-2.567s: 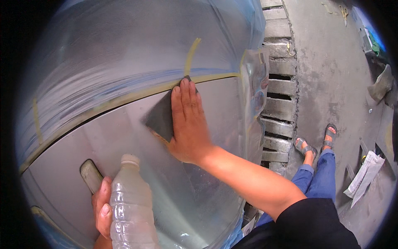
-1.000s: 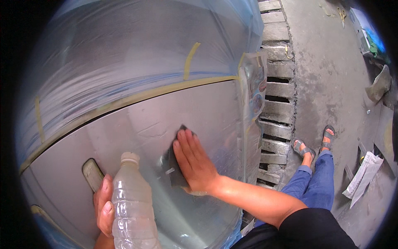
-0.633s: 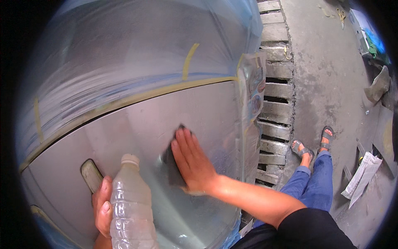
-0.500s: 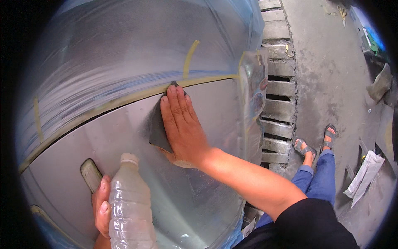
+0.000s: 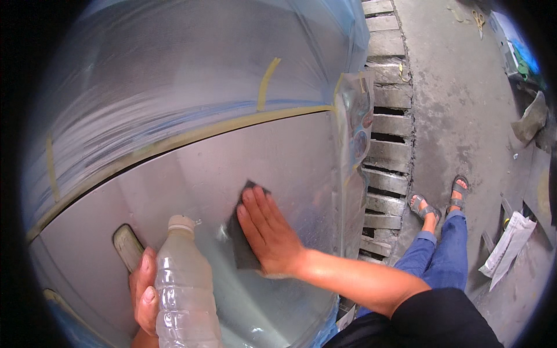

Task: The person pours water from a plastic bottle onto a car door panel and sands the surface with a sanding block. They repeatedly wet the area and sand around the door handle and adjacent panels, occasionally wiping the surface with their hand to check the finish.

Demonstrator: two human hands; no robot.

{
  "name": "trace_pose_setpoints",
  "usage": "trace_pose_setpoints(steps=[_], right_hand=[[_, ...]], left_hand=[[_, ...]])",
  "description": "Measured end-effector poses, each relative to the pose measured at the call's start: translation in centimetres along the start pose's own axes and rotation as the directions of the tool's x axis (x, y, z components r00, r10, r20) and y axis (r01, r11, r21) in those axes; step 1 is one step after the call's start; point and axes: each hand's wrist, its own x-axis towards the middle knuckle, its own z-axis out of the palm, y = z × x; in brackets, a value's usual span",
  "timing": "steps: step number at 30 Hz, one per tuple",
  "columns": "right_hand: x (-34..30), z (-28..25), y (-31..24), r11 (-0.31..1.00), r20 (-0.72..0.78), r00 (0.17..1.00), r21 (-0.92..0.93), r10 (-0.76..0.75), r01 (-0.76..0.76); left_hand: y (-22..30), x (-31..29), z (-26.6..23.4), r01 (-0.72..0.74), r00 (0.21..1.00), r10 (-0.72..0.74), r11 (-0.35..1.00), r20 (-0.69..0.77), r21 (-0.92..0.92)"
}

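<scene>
My left hand (image 5: pixel 145 290) is wrapped round a clear, ribbed plastic bottle (image 5: pixel 184 284) with a whitish top. Near that top a small spurt of water shows against the car panel (image 5: pixel 191 156). Flat against the grey panel, my right hand (image 5: pixel 267 232) presses a dark sheet of sandpaper (image 5: pixel 241 246), its fingers together and its thumb hidden. Wet, shiny streaks cover the panel's lower part. A recessed handle (image 5: pixel 127 246) lies beside my left hand.
Plastic film (image 5: pixel 191 58) covers the area above the panel, edged by yellow masking tape (image 5: pixel 232 126). To the right run a slatted floor grate (image 5: pixel 390 151) and concrete floor (image 5: pixel 441 116). My sandalled feet (image 5: pixel 458 188) stand there, near folded paper (image 5: pixel 509 246); scissors (image 5: pixel 478 20) lie farther off.
My right hand has slid the sandpaper down the panel, away from the taped edge. My left hand keeps the bottle in nearly the same place, and water now shows at its top.
</scene>
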Motion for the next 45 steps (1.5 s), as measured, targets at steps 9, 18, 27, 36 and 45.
trace_pose_setpoints(steps=[9,18,27,36,45], right_hand=[[3.5,-1.7,1.0,0.996,-0.008,0.997,0.045,0.074,-0.073],[6.5,-1.9,2.1,0.989,-0.053,0.992,0.108,0.110,-0.104],[8.0,-2.7,2.2,0.986,-0.183,0.969,0.053,0.165,-0.158],[4.4,-2.0,0.6,0.956,-0.001,0.961,0.103,0.275,-0.274],[0.9,-0.8,-0.6,0.950,-0.001,0.954,0.093,0.299,-0.298]], left_hand=[[-0.2,0.1,-0.6,-0.021,1.000,0.022,0.996,-0.011,0.092],[-0.5,-0.1,-0.1,-0.120,0.991,0.126,0.984,-0.041,0.134],[-1.9,2.6,1.3,-0.685,0.500,0.691,-0.054,0.522,0.727],[-0.3,0.2,0.8,-0.252,0.968,0.246,0.943,0.056,0.218],[0.6,0.6,0.8,-0.093,0.995,0.090,0.991,0.044,0.092]])
